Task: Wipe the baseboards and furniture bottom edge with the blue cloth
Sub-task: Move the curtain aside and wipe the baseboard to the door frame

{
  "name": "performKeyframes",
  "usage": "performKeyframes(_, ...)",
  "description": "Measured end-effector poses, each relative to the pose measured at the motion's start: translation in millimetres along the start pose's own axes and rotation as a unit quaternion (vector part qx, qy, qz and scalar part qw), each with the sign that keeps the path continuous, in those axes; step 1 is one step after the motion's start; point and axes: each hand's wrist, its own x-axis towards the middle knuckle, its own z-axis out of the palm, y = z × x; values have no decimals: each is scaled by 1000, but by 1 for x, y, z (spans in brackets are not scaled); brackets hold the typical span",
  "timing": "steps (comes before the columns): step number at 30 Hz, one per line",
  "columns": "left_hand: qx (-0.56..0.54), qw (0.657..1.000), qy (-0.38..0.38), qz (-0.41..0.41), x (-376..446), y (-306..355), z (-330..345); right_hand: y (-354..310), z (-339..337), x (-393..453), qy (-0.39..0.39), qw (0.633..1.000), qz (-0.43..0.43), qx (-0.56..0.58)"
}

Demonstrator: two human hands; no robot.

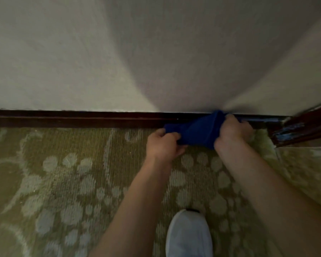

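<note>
Cloth (pixel 198 129), deep blue and bunched, is stretched between both hands low against the dark baseboard (pixel 72 118), near the right end of that strip where it meets the corner. Its upper fold touches the top edge of the baseboard; its lower edge hangs just above the carpet (pixel 63 173).

The left hand (pixel 162 144) has its fingers curled tight around the cloth's left end, knuckles toward the camera. The right hand (pixel 232 132) grips the right end, fingers wrapped over and pressed toward the baseboard; its fingertips are hidden behind the cloth and hand. Both forearms reach in from the bottom edge of the view.

Above the baseboard rises a plain pale wall (pixel 82 52) with a broad shadow across its middle. At the far right a reddish-brown wooden edge (pixel 302 127), with worn, bluish patches, angles away from the corner; whether it is a door frame or furniture is unclear. The carpet is olive with pale rounded blotches. A white shoe (pixel 189 234) stands on it near the bottom edge, between the forearms.
</note>
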Motion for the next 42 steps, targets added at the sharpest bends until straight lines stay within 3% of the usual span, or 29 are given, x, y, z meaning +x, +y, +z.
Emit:
performKeyframes(2, -59, 994, 90, 11, 1, -2, 2, 3, 7, -13, -9, 999, -24, -27)
performKeyframes(5, -162, 952, 246, 84, 17, -3, -9, 21, 27, -50, -56, 994, -53, -78)
performKeyframes(7, -150, 941, 284, 108, 21, -10, -9, 26, 30, -66, -113, 989, -32, -91)
performKeyframes(10, -97, 962, 235, 104, 30, -21, 3, 21, 13, -43, -153, 979, -64, -115)
performKeyframes(13, -81, 993, 85, 18, 22, -25, 29, 4, -11, 5, -77, 990, -67, -94)
performKeyframes(15, -64, 997, 43, -8, 16, -30, 44, -8, -17, 22, -32, 996, -37, -73)
performKeyframes(17, -82, 994, 68, 6, 10, -35, 47, -11, -10, 16, -3, 994, -35, -101)
performKeyframes(19, -122, 981, 150, 22, 5, -41, 37, 0, 2, -8, -3, 990, -59, -128)
performKeyframes(22, -173, 945, 274, 46, 13, -53, 12, 30, 10, -42, -160, 978, -57, -124)
performKeyframes(24, -196, 935, 290, 55, 14, -58, 2, 40, 1, -54, -237, 966, -26, -102)
performKeyframes(27, -190, 948, 254, 21, -1, -66, 5, 47, -38, -57, -203, 978, -3, -49)
performKeyframes(30, -178, 960, 209, -56, -30, -59, 28, 28, -93, -45, -175, 981, 75, -34)
performKeyframes(34, -100, 988, 50, -103, -66, -48, 62, -5, -150, -16, -105, 981, 162, -14)
performKeyframes(38, -60, 997, -7, -50, -54, -50, 74, -30, -150, 6, -108, 984, 141, 20)
performKeyframes(42, -64, 997, 17, 36, -12, -55, 58, -17, -104, 16, -180, 976, 120, 35)
